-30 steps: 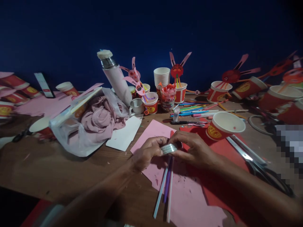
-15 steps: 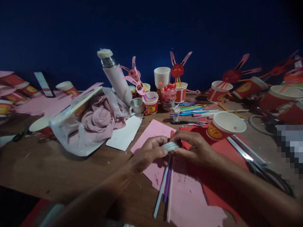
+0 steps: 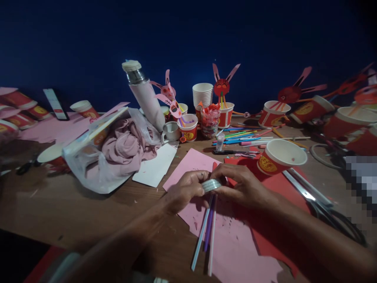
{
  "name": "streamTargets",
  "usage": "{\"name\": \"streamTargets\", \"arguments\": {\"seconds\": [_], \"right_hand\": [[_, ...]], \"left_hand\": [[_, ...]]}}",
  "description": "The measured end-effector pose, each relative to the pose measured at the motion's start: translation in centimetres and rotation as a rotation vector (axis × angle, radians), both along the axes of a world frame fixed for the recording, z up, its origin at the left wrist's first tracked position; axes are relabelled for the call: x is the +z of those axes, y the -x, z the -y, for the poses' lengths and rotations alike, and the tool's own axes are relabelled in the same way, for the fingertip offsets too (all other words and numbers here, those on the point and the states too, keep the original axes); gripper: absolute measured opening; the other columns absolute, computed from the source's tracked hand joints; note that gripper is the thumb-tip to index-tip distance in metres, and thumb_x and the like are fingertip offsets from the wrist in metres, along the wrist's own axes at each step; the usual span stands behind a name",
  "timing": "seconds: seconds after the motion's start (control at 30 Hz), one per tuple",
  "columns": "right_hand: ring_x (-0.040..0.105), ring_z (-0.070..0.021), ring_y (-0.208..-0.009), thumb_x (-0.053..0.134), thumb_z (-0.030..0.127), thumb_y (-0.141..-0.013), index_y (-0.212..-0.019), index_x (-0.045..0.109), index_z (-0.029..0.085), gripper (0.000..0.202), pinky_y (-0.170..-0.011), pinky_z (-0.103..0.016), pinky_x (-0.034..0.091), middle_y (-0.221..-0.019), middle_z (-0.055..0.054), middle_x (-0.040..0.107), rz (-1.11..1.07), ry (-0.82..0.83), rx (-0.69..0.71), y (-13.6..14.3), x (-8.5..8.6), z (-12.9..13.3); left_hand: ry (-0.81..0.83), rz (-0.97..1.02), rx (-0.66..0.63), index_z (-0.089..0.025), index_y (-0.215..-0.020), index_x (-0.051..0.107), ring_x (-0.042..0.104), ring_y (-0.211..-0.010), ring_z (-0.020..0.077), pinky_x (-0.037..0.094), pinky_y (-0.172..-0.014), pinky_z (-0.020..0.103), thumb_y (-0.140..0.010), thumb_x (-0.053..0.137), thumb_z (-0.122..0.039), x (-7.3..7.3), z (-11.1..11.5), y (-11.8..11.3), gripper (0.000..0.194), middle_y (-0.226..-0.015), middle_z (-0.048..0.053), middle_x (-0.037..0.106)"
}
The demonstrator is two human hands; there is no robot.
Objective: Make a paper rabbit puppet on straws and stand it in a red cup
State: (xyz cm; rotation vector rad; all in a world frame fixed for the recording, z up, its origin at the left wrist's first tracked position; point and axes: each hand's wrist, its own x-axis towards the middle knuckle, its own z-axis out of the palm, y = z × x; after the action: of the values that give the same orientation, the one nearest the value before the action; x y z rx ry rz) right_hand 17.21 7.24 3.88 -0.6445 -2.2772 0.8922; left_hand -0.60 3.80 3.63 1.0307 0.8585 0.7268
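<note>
Between my two hands is a small pale roll of tape (image 3: 211, 185), its edge towards me. My left hand (image 3: 188, 188) pinches the roll's left side, thumb at the near face. The fingers of my right hand (image 3: 238, 181) close on its right side. Beneath the hands, several drinking straws (image 3: 209, 232), some striped and one purple, lie over a sheet of pink paper (image 3: 235, 251). To the right of that is a sheet of red paper (image 3: 253, 232), partly under my right forearm.
Large scissors (image 3: 312, 200) lie at right, near a red paper cup (image 3: 281, 157). Behind are markers (image 3: 241, 137), a jar of red scraps (image 3: 210, 122) and cups with paper rabbits (image 3: 221, 88). At left are a plastic bag with pink cloth (image 3: 125, 145) and a leaning thermos (image 3: 145, 98).
The tape roll has turned slightly between my fingers, and more of its edge shows. My left thumb has shifted a little to the left. The straws and papers lie as before.
</note>
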Motion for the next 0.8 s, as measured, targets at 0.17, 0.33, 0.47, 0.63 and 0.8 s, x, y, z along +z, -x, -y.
{"name": "streamTargets", "arguments": {"seconds": [0.17,0.33,0.47,0.63,0.8], "right_hand": [[0.050,-0.0110,-0.062,0.058,0.025,-0.079,-0.082,0.058,0.014,0.011,-0.057,-0.022,0.038,-0.072,-0.001,0.056,0.001,0.023,-0.018,-0.10,0.09,-0.05],[0.050,-0.0101,-0.062,0.060,0.022,-0.077,-0.081,0.058,0.014,0.009,-0.057,-0.021,0.038,-0.071,0.000,0.055,-0.018,0.005,-0.036,-0.26,0.07,-0.21],[0.052,-0.0109,-0.065,0.059,0.022,-0.078,-0.083,0.058,0.014,0.009,-0.059,-0.021,0.039,-0.075,-0.001,0.058,-0.015,-0.002,-0.013,-0.25,0.03,-0.23],[0.052,-0.0110,-0.065,0.058,0.023,-0.079,-0.084,0.059,0.014,0.011,-0.058,-0.021,0.039,-0.075,-0.002,0.059,-0.016,-0.007,0.004,-0.19,0.13,-0.13],[0.051,-0.0106,-0.064,0.058,0.025,-0.080,-0.086,0.059,0.014,0.013,-0.058,-0.021,0.039,-0.075,-0.002,0.059,-0.005,-0.006,0.017,-0.13,-0.02,-0.13]], "left_hand": [[0.010,0.025,-0.003,-0.013,-0.077,0.053,0.054,-0.049,0.0106,0.043,-0.041,0.020,-0.051,0.046,-0.018,-0.10,0.09,0.06,0.028,-0.066,0.001,0.051],[0.035,0.067,0.017,-0.013,-0.078,0.053,0.055,-0.049,0.0114,0.043,-0.041,0.021,-0.049,0.048,-0.018,-0.26,0.03,0.16,0.030,-0.066,0.000,0.051],[0.062,0.065,0.039,-0.012,-0.074,0.052,0.055,-0.045,0.0114,0.041,-0.038,0.020,-0.056,0.052,-0.027,-0.01,-0.09,0.03,0.024,-0.064,0.001,0.052],[0.113,0.043,0.076,-0.012,-0.071,0.050,0.053,-0.041,0.0097,0.043,-0.037,0.019,-0.056,0.050,-0.025,0.21,-0.12,-0.21,0.020,-0.059,0.000,0.052],[0.135,0.060,0.053,-0.013,-0.069,0.048,0.054,-0.038,0.0104,0.040,-0.033,0.018,-0.053,0.048,-0.021,-0.09,-0.20,-0.22,0.018,-0.056,-0.001,0.052]]}}
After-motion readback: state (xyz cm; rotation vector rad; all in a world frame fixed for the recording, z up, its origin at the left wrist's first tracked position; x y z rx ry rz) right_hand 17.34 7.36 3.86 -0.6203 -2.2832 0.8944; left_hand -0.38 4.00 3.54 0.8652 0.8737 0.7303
